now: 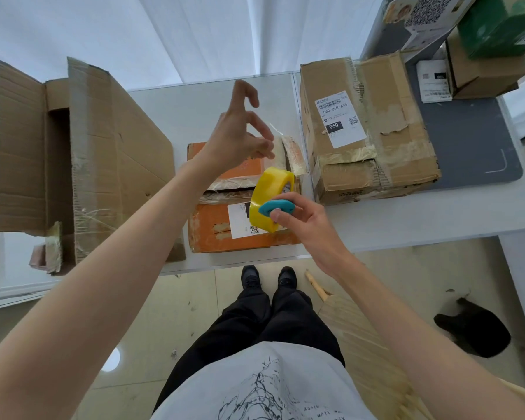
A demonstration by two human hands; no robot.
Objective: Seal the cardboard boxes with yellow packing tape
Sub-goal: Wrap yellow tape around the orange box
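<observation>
The right hand (303, 225) grips the yellow tape roll (270, 198) together with a small blue cutter (275, 207), held above the orange box (225, 228). The left hand (240, 137) is raised beyond the roll, thumb and fingertips pinched; it seems to hold the free end of the tape, but the strip is nearly transparent and I cannot tell for sure.

I judge the step to be pulling out a length of tape. The next move calls for laying this strip along the seam of the orange box under both hands and pressing it flat.

To the right of the right hand, the brown box (370, 125) carries a label reading "060-06B-A05" and "060".
</observation>
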